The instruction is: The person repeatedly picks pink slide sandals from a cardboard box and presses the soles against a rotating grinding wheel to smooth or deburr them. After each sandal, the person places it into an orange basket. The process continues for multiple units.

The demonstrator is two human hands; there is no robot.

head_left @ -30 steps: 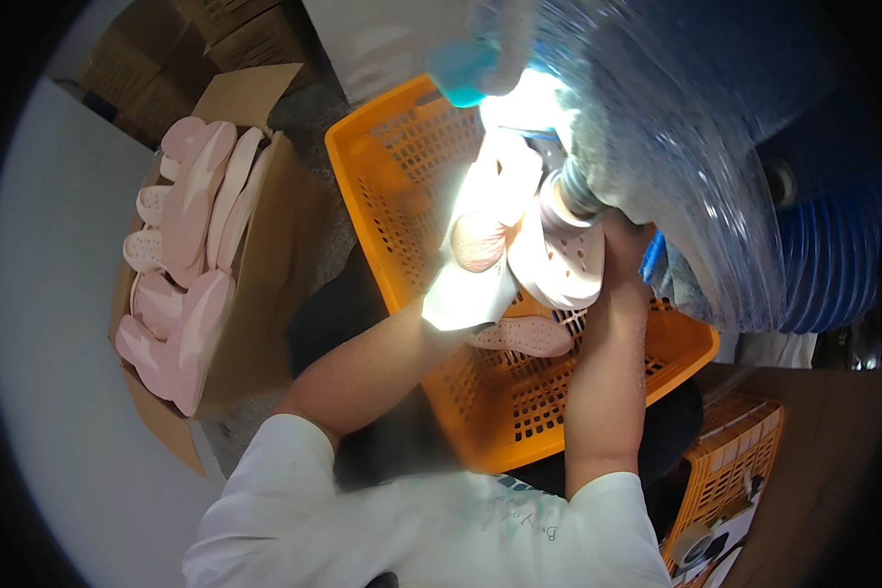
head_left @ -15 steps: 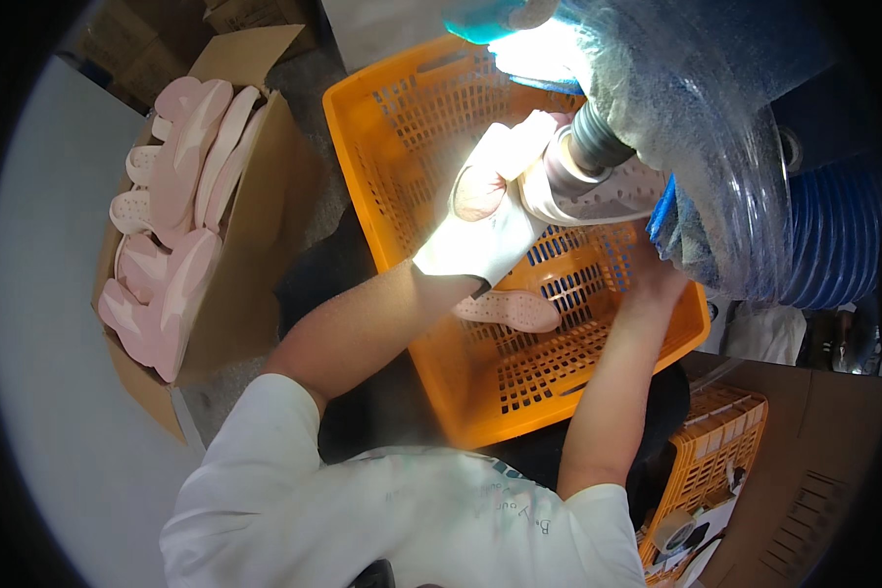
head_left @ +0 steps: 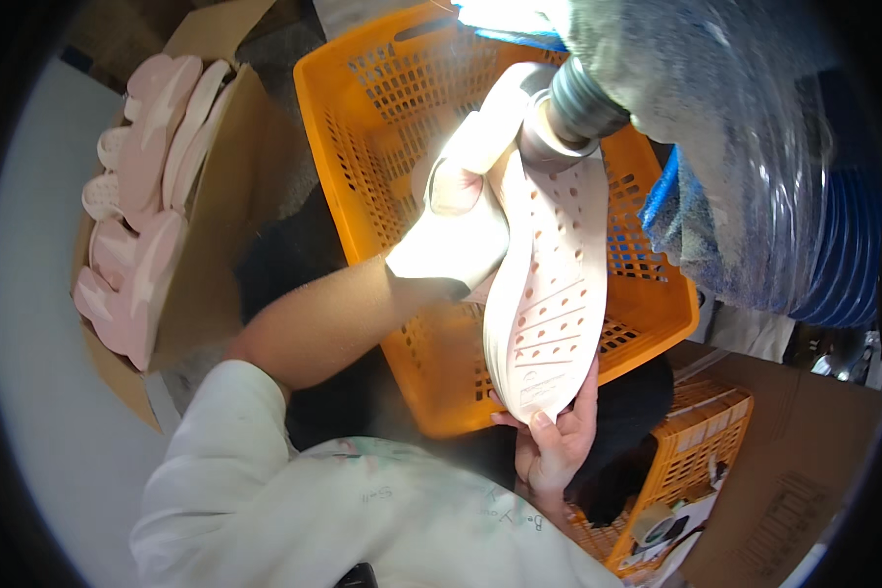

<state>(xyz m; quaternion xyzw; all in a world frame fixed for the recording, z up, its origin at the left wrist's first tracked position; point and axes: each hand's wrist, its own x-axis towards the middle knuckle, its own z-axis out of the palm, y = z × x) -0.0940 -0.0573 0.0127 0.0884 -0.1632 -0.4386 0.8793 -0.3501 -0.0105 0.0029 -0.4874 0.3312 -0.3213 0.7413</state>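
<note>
I hold a pale pink perforated shoe sole (head_left: 549, 304) up over an orange plastic basket (head_left: 372, 108). My left hand (head_left: 456, 230), in a white glove, grips the sole's upper part from the left. My right hand (head_left: 559, 446), bare, holds its lower end from beneath with fingers curled on the edge. A grey round machine head (head_left: 573, 113) presses against the top of the sole, under bright light. The basket's inside looks mostly hidden behind the sole and hands.
An open cardboard box (head_left: 216, 255) at the left holds several pink soles (head_left: 147, 196) stacked on edge. A clear ribbed hose and blue coiled hose (head_left: 833, 255) hang at the right. A second orange basket (head_left: 696, 470) with a tape roll sits at the lower right.
The sole came up out of the basket toward me and now stands lengthwise against the machine head. My right hand moved from the basket's right side to the sole's lower end.
</note>
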